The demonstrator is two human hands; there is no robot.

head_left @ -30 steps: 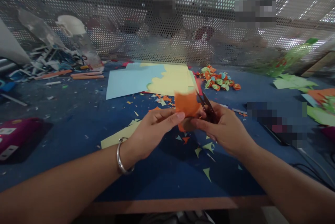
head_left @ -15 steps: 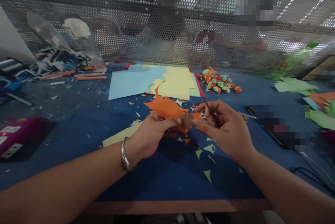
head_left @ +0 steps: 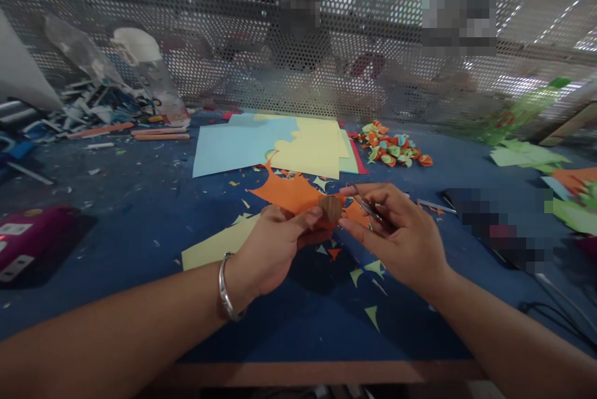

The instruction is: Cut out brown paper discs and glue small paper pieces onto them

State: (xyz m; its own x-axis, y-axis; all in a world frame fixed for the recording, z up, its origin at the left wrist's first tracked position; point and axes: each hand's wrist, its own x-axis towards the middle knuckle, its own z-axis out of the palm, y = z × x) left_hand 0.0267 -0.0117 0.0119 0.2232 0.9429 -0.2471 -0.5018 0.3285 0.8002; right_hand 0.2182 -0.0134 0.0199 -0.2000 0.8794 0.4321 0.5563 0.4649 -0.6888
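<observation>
Pinched in the left hand (head_left: 275, 247) grip, a small brown disc (head_left: 330, 208) now sits free of the orange sheet (head_left: 291, 194), which has dropped onto the worktop (head_left: 140, 225), while the right hand (head_left: 401, 240) grips closed scissors (head_left: 366, 206).

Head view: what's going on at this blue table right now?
A person sits at a blue table strewn with paper scraps. The left hand pinches a small brown round piece at its fingertips, above an orange sheet with jagged cut edges lying on the table. The right hand holds small scissors. Light blue and yellow sheets lie beyond.
</observation>
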